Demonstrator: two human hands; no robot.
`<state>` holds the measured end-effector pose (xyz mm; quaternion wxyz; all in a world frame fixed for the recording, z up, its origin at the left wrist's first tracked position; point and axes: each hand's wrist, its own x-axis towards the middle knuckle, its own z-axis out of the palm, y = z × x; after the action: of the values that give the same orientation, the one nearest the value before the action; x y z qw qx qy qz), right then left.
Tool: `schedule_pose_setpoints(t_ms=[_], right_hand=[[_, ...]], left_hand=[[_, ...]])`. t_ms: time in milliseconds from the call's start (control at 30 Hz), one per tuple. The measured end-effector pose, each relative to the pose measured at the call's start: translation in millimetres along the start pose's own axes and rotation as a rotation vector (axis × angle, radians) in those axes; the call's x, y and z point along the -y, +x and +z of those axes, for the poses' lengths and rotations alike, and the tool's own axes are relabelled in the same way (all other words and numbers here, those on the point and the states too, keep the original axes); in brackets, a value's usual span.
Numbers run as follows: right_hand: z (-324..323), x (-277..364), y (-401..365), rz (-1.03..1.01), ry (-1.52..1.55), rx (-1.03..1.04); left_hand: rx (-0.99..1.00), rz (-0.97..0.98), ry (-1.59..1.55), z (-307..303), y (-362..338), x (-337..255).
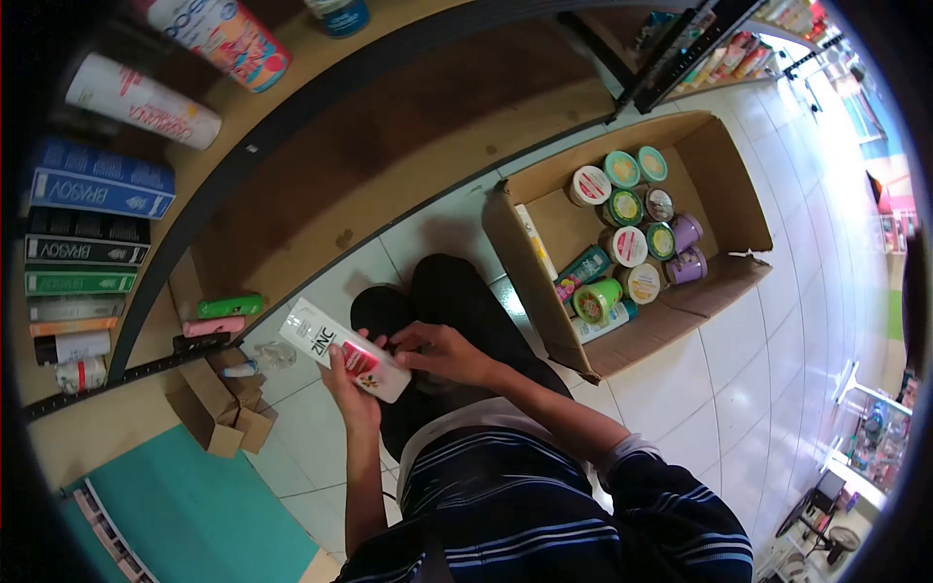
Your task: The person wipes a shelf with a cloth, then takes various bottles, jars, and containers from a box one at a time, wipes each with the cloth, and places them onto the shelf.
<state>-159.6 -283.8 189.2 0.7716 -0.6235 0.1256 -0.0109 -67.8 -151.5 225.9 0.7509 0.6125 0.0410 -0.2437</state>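
Observation:
A white ZINC bottle (319,333) with a red label lies tilted in my left hand (352,391), whose thumb rests across its front. Close to the bottle's lower right side is my right hand (439,352), its fingers bent together; whether they pinch anything is too small to make out. Both hands are above my dark-clad legs. To the right, a cardboard box (544,325) stands open on the tiled floor, holding several round tubs, among them a green-lidded tub (596,300), and a teal bottle (585,269).
Shelving (408,199) curves across the top and left, with BRASOV boxes (102,189), a white bottle (146,102) and a green bottle (230,306). A small open carton (209,413) sits at lower left beside a teal panel (194,505). More stocked shelves stand at upper right.

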Motion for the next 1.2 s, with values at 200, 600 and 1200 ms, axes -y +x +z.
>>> schedule_pose_setpoints(t_ms=[200, 600, 1200], right_hand=[[23.2, -45.9, -21.7, -0.184, -1.070, 0.035], [34.9, 67.0, 24.4, -0.433, -0.314, -0.433], [35.4, 57.3, 21.2, -0.652, -0.523, -0.087]], left_hand=[[-0.040, -0.099, -0.150, -26.9, 5.5, -6.7], [0.030, 0.083, -0.052, 31.2, -4.2, 6.2], [0.081, 0.039, -0.006, 11.4, 3.3, 13.7]])
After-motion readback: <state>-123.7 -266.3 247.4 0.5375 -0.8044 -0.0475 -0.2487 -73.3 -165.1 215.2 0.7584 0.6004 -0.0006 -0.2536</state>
